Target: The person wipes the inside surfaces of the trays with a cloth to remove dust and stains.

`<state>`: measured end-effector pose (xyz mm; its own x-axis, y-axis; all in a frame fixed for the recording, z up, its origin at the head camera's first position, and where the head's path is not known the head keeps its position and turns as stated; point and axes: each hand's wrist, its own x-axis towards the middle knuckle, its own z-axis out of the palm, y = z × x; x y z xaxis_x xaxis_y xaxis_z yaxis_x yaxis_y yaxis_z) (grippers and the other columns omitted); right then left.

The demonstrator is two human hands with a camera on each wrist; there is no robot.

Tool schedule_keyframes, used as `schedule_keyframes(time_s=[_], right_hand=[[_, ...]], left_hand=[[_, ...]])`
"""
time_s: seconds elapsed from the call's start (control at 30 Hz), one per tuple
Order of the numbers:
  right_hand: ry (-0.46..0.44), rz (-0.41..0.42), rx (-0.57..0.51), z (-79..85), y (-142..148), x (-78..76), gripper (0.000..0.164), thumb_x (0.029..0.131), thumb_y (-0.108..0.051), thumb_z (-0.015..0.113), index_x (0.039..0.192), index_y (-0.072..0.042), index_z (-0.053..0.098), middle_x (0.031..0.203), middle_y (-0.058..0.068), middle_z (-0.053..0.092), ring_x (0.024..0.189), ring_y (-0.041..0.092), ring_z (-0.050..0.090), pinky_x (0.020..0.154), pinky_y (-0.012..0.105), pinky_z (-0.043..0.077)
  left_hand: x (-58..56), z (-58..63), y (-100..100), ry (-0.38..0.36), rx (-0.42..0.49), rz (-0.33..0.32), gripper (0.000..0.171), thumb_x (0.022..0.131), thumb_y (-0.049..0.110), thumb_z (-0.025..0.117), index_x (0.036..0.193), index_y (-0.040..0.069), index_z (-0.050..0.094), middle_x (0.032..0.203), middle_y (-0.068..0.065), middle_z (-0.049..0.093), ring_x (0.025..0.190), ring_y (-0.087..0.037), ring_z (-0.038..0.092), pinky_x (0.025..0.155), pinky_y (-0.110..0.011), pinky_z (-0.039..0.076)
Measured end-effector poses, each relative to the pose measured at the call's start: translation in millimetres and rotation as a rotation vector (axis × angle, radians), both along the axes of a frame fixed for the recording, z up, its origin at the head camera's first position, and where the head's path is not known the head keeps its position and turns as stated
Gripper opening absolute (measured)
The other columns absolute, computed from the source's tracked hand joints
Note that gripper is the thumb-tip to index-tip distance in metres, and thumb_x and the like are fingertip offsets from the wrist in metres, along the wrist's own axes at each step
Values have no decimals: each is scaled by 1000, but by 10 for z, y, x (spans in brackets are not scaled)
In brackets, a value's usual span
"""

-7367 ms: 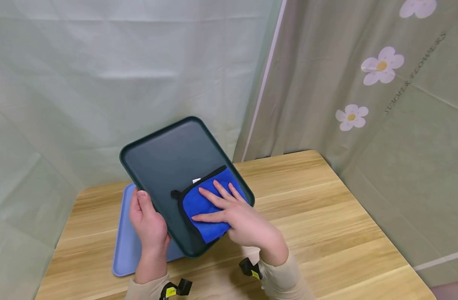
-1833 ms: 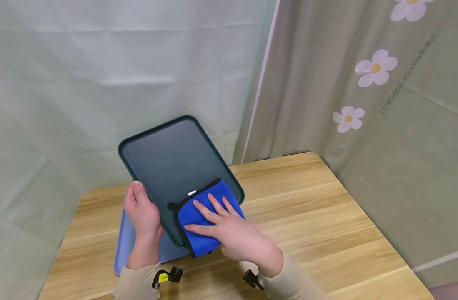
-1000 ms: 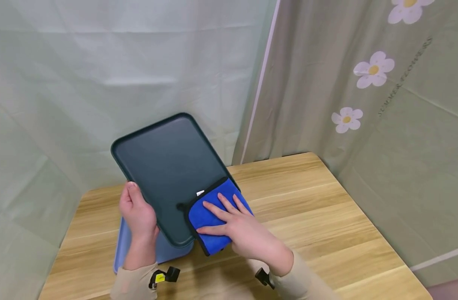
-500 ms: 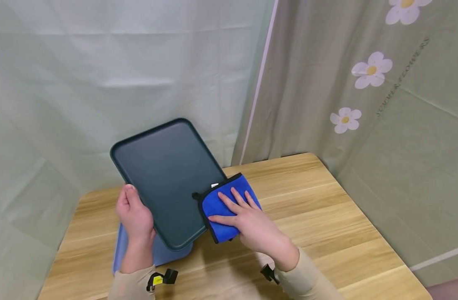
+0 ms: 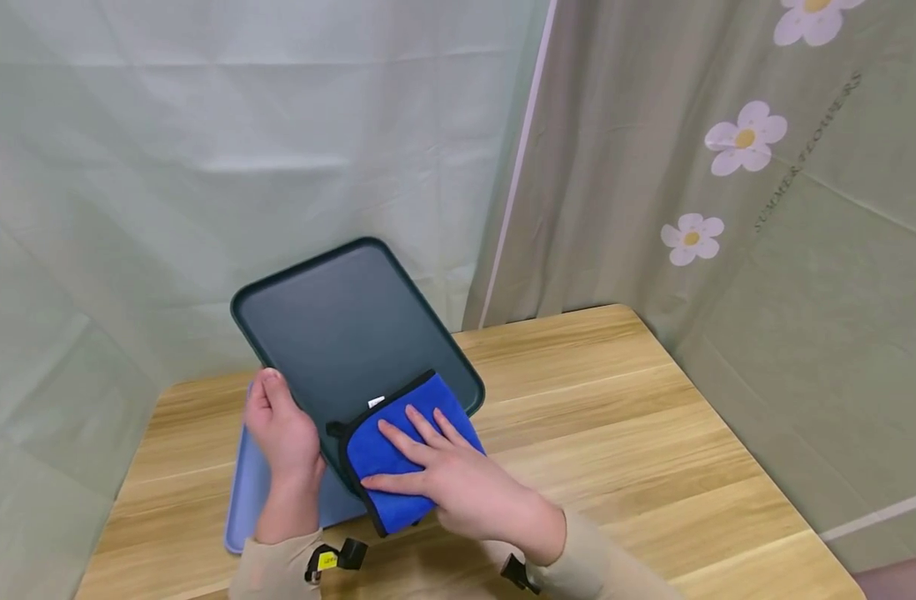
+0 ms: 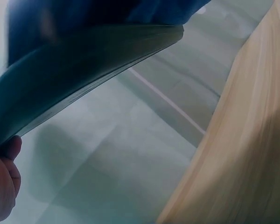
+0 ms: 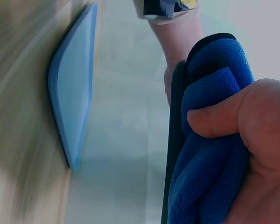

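Observation:
My left hand (image 5: 285, 433) grips the left edge of a dark green rectangular tray (image 5: 337, 325), thumb on the rim. The tray is held up and tilted above the table. On its lower right part lies a folded blue cloth (image 5: 371, 450) with black edging, a small loop and a white tag. My right hand (image 5: 468, 492) presses flat on that cloth, fingers straight and spread. In the right wrist view, the thumb rests along the folded blue layers against the tray's edge. The cloth overhangs the tray's near edge and hides the bottom corner.
Beneath the green tray, a light blue tray (image 5: 251, 483) lies on the wooden table (image 5: 615, 433), partly covered from above. Pale curtains (image 5: 277, 125) hang close behind the table, and a flower-print curtain (image 5: 743, 333) stands along the right side.
Over the last half second the right hand and cloth have slid left and down across the tray, after moving right before that. The green tray has shifted slightly right.

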<state>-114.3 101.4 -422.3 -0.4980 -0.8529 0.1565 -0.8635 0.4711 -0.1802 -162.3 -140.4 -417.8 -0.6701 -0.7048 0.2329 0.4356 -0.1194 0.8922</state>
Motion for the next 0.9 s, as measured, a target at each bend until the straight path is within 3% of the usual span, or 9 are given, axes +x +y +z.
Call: schedule_keyframes(time_s=[0.27, 0.33, 0.4, 0.47, 0.5, 0.63, 0.73, 0.8, 0.9], right_hand=[[-22, 14, -50, -46, 57, -75, 102, 80, 19, 65, 157, -47, 51, 179, -1, 12, 163, 34, 7, 128, 62, 14], [-133, 1, -151, -35, 117, -118, 102, 77, 22, 58, 155, -43, 55, 177, -1, 21, 163, 30, 13, 128, 60, 17], [-302, -46, -324, -11, 191, -169, 98, 76, 23, 51, 154, -37, 58, 173, -2, 33, 161, 24, 24, 128, 54, 23], [-528, -148, -541, 39, 291, -219, 88, 81, 20, 47, 152, -30, 62, 154, 4, 58, 136, 22, 58, 112, 45, 48], [-613, -220, -654, 70, 349, -248, 79, 85, 18, 47, 150, -25, 63, 142, 6, 65, 122, 21, 65, 102, 41, 53], [-828, -538, -1002, 204, 633, -374, 43, 104, 0, 53, 146, -7, 61, 122, 17, 69, 97, 23, 67, 84, 33, 55], [-863, -656, -1109, 266, 851, -476, 42, 109, -8, 55, 149, 1, 53, 146, 22, 59, 130, 32, 59, 110, 44, 48], [-875, -683, -1139, 291, 980, -511, 44, 110, -8, 54, 152, 1, 48, 152, 23, 53, 137, 38, 54, 115, 51, 43], [-879, -713, -1138, 288, 1132, -517, 46, 110, -7, 52, 155, 0, 44, 155, 22, 50, 138, 37, 51, 116, 49, 41]], left_hand=[[36, -53, -50, -48, -3, -10, 48, 114, 30, 54, 78, 2, 41, 78, 1, 33, 75, -16, 36, 69, -24, 31], [27, -89, -83, -100, -49, -25, 47, 115, 30, 51, 82, -3, 46, 82, 0, 38, 84, -15, 43, 77, -21, 36], [6, -122, -100, -186, -113, -79, 45, 116, 30, 48, 102, -11, 61, 97, -4, 56, 104, -16, 52, 92, -19, 41], [-43, -167, -91, -278, -190, -172, 49, 117, 31, 43, 129, -12, 62, 119, -15, 62, 121, -20, 51, 105, -25, 41], [-74, -198, -79, -323, -235, -229, 51, 118, 31, 41, 140, -11, 58, 131, -19, 61, 129, -22, 49, 111, -29, 39], [-208, -378, 39, -440, -367, -437, 55, 118, 31, 38, 154, -10, 47, 151, -29, 52, 141, -35, 46, 118, -47, 37], [-300, -557, 138, -481, -434, -517, 55, 119, 30, 38, 157, -10, 43, 158, -29, 47, 150, -39, 39, 123, -53, 33], [-346, -679, 204, -501, -460, -530, 53, 119, 27, 38, 155, -11, 46, 156, -29, 49, 148, -40, 41, 122, -54, 34], [-389, -839, 279, -539, -472, -506, 47, 119, 24, 38, 144, -10, 58, 139, -31, 60, 131, -41, 52, 112, -54, 42]])
